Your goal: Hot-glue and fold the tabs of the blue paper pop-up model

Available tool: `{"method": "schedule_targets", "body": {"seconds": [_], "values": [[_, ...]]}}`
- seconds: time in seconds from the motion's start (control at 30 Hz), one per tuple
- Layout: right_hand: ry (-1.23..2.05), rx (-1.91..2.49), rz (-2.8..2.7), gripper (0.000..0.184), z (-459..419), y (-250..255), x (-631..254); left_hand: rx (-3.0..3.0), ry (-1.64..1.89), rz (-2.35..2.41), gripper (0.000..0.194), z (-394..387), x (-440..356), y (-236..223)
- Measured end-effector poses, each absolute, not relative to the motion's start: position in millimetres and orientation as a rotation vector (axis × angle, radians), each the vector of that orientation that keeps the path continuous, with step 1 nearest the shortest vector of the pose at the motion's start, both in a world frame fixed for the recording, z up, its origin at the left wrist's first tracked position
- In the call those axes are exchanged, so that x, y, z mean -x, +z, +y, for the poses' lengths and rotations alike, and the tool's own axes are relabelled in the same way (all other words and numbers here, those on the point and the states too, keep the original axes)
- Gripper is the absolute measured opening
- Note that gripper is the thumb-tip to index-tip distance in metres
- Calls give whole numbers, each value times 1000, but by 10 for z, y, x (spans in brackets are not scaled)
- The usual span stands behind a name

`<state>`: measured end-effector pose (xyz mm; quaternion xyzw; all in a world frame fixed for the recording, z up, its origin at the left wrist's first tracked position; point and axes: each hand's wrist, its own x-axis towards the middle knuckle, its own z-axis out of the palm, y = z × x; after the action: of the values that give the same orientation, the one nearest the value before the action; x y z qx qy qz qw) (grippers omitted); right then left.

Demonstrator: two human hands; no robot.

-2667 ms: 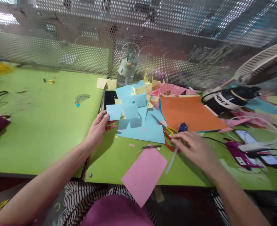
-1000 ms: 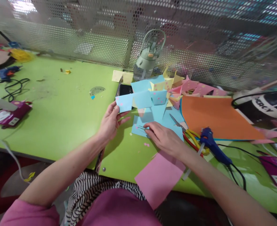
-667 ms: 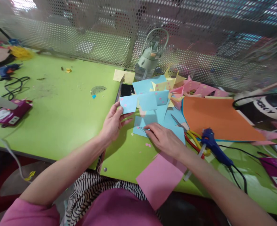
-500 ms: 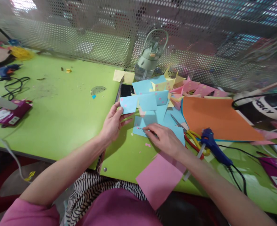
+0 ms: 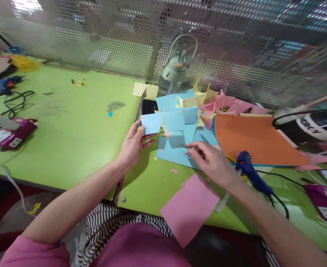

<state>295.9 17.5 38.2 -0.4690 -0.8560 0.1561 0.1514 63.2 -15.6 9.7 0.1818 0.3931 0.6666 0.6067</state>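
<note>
My left hand is closed on the left end of a folded light-blue paper strip dotted with pink, holding it just above the green table. My right hand hovers over a light-blue sheet and pinches thin metal tweezers, tips pointing left. Tiny pink paper dots lie on the table near the sheet's front edge.
A pink sheet overhangs the near edge. An orange sheet, blue glue gun with cord, and scissor blade lie right. Behind are a green water bottle, phone, folded paper scraps and a mesh wall. A purple power strip lies left.
My right hand has lifted the tweezers from the blue sheet's left corner and moved right, toward the glue gun, covering the scissors' handles. My left hand has kept the strip still.
</note>
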Motion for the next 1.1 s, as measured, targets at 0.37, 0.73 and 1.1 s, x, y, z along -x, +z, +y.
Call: {"method": "schedule_targets", "body": {"seconds": [0.37, 0.73, 1.1], "values": [[274, 1464, -2551, 27, 165, 374, -3453, -416, 1552, 920, 24, -174, -623, 89], [263, 1331, -2602, 27, 165, 314, -3359, -411, 1548, 953, 24, -168, -623, 94], [283, 1245, -2656, 28, 193, 265, -3302, -398, 1534, 946, 25, -182, -640, 108]]}}
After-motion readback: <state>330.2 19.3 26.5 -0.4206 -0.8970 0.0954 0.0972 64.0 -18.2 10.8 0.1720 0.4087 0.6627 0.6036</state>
